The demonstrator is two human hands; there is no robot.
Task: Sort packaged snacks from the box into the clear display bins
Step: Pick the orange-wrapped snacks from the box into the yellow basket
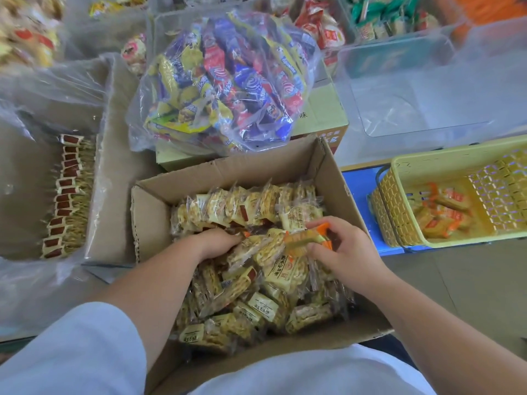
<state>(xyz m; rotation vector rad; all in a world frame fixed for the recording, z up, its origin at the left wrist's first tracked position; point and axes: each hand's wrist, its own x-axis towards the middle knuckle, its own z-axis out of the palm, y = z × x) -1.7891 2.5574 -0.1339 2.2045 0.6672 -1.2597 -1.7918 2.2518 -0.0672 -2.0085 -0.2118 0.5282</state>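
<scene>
My right hand point(345, 252) pinches an orange-edged packet point(306, 238) between thumb and fingers, just above the pale snack packets point(273, 277) piled in the cardboard box point(154, 220). My left hand point(218, 242) reaches in beside it, fingers dug among the packets; I cannot tell whether it grips one. Both forearms angle in from the box's near edge. Right of the box, a yellow basket point(427, 163) holds a few orange packets point(445, 220). Beyond it stands a clear bin point(427, 104).
</scene>
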